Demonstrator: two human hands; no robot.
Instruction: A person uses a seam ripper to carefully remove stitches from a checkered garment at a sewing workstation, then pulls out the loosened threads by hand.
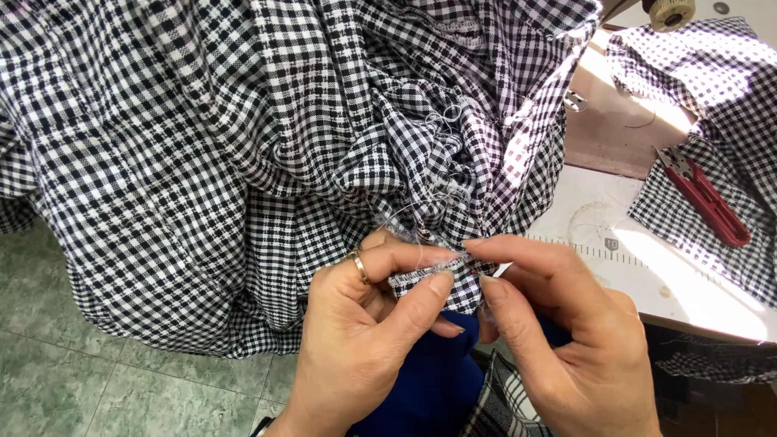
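Note:
A large black-and-white checked garment [202,146] is bunched up in front of me and hangs over the table edge. My left hand [364,324], with a gold ring on one finger, pinches a gathered seam edge [425,279] of the fabric between thumb and fingers. My right hand [558,332] pinches the same edge right beside it, fingertips nearly touching the left ones. Loose pale threads [445,121] curl out of the gathers above the hands. Dark blue cloth [429,380] lies under my hands.
A white sewing table [599,235] with a printed ruler scale stands at the right. On it lie red thread snips [704,198] and more checked fabric pieces [704,65]. A thread spool [670,11] shows at the top right. Green floor tiles [97,380] are below left.

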